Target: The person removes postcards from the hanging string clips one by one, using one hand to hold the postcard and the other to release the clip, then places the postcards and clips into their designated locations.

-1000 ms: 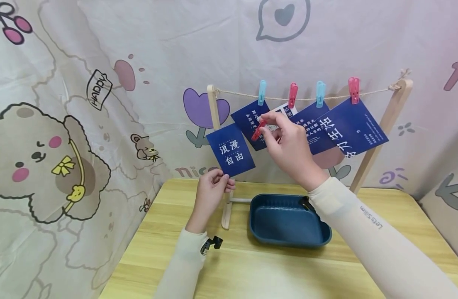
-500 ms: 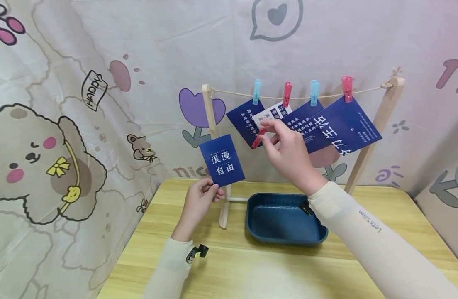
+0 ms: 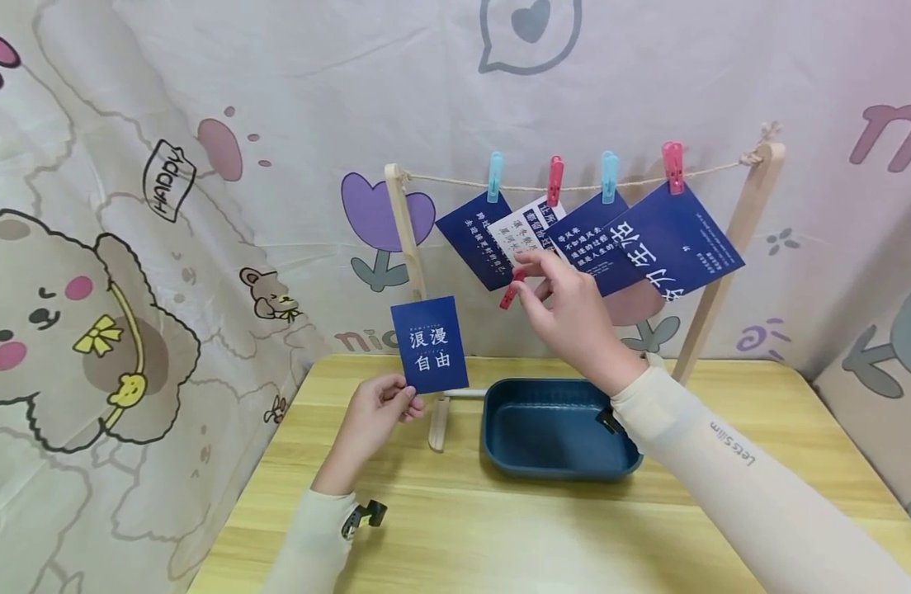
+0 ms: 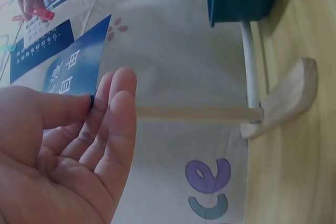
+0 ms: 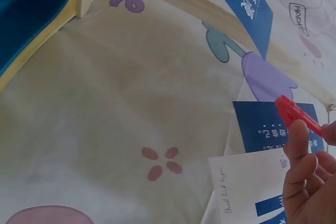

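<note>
My left hand point(image 3: 381, 404) pinches a blue card point(image 3: 430, 345) with white characters by its lower left corner, thumb in front. The card stands nearly upright before the rack's left post. Between thumb and fingers of my right hand point(image 3: 574, 305) is a small red clothespin point(image 3: 512, 290), seen also in the right wrist view as a red clothespin point(image 5: 298, 114). That hand is in front of the hanging cards, to the right of the held card. From a twine line point(image 3: 526, 189), clothespins in light blue and red hold several cards, among them a white card point(image 3: 516, 229).
Wooden posts point(image 3: 730, 264) carry the twine at both ends. A dark blue tray point(image 3: 559, 472) stands on the wooden table point(image 3: 426, 528) below the cards, its right side partly behind my right sleeve. A printed cloth point(image 3: 337, 82) hangs behind.
My left hand has moved down and left with the card, away from the hanging cards, and the card has turned more upright. The right hand still holds the clothespin, slightly lower.
</note>
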The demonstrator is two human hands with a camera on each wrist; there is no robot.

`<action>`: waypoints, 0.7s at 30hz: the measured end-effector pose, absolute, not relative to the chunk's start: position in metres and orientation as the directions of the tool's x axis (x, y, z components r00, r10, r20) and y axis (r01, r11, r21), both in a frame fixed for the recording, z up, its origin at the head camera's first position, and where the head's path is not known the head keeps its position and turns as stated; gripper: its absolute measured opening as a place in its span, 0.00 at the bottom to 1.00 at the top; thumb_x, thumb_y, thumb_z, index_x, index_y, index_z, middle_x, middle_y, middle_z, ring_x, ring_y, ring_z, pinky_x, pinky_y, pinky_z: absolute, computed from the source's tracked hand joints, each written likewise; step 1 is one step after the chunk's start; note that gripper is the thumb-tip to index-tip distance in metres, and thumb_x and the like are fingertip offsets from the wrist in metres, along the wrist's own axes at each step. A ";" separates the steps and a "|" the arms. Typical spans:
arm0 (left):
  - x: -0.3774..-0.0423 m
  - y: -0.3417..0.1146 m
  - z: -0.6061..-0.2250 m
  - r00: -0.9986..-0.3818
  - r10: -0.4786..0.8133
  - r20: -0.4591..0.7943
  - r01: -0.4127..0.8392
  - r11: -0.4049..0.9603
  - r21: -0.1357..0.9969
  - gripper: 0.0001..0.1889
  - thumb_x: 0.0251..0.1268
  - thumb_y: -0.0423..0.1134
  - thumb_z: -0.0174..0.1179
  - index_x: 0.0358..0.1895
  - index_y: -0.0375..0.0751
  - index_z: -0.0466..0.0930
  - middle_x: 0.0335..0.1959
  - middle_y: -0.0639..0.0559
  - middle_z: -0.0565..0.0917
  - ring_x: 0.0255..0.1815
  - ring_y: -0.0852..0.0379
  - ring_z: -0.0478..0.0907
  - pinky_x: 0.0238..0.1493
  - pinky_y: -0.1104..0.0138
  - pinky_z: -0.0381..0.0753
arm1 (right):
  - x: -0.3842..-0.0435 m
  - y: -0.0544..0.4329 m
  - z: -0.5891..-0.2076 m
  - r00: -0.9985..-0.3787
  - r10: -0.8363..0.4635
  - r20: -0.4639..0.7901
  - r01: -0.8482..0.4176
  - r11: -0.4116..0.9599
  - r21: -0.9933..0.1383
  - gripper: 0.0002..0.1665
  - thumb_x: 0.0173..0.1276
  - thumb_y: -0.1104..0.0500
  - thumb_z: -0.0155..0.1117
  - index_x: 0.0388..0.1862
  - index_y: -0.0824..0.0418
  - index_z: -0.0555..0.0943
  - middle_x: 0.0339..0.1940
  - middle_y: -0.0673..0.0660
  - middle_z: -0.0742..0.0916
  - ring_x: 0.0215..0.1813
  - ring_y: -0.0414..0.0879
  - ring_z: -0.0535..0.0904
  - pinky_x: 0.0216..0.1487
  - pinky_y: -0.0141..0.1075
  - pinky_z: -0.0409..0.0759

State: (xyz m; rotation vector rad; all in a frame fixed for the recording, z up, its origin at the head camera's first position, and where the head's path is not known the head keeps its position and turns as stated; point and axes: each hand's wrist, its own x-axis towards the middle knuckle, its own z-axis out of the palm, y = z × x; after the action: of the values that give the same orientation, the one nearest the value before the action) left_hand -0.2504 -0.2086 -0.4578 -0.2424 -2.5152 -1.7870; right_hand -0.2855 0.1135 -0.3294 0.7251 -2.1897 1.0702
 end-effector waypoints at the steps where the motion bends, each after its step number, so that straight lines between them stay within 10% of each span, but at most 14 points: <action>1: -0.250 -0.211 -0.459 -0.986 0.111 0.122 0.152 0.330 0.932 0.08 0.83 0.28 0.57 0.45 0.25 0.82 0.36 0.36 0.91 0.36 0.48 0.92 0.41 0.60 0.93 | -0.285 0.114 -0.331 -0.681 -0.212 0.701 -0.683 0.530 -0.503 0.21 0.80 0.59 0.69 0.68 0.61 0.82 0.55 0.57 0.93 0.33 0.42 0.85 0.34 0.30 0.84; 21: -0.258 -0.272 -0.464 -0.966 0.260 -0.001 0.106 0.396 0.912 0.10 0.84 0.29 0.55 0.48 0.19 0.78 0.39 0.30 0.90 0.36 0.54 0.92 0.43 0.56 0.94 | -0.288 0.123 -0.360 -0.707 -0.224 0.671 -0.651 0.577 -0.493 0.22 0.79 0.60 0.70 0.69 0.63 0.81 0.55 0.58 0.93 0.30 0.41 0.83 0.30 0.34 0.82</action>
State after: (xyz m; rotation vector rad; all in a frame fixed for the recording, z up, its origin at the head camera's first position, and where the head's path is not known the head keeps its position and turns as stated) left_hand -0.2579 -0.2717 -0.4637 -0.3620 -2.7417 -1.7737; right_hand -0.2882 0.1230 -0.3601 0.6959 -2.2565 1.0165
